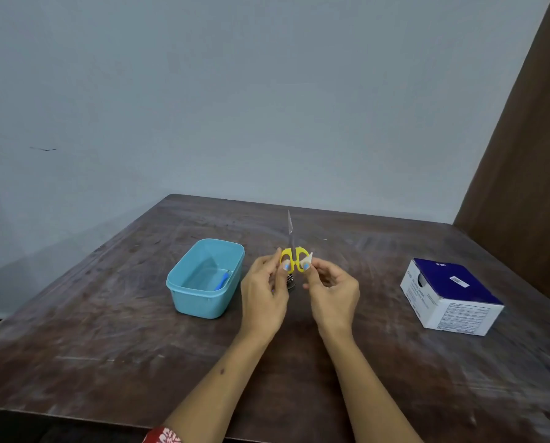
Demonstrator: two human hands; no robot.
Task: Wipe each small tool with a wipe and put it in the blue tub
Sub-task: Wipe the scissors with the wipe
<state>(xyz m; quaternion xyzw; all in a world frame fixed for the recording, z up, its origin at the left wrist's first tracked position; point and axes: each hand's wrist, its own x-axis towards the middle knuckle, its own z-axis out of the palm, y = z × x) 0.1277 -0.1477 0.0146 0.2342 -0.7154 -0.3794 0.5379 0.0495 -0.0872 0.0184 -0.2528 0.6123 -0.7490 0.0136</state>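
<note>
Small scissors (291,241) with yellow handles stand upright above the middle of the table, blades pointing up and away. My left hand (262,295) pinches the left handle loop. My right hand (332,295) presses a small white wipe (308,258) against the right handle loop. The light blue tub (184,282) sits on the table to the left of my hands, with a small blue-handled tool (221,280) lying inside it. A small dark metal item (289,279) shows between my hands, mostly hidden.
A blue and white cardboard box (452,295) lies at the right side of the brown wooden table (107,346). A pale wall stands behind the table, and a brown panel rises at the far right.
</note>
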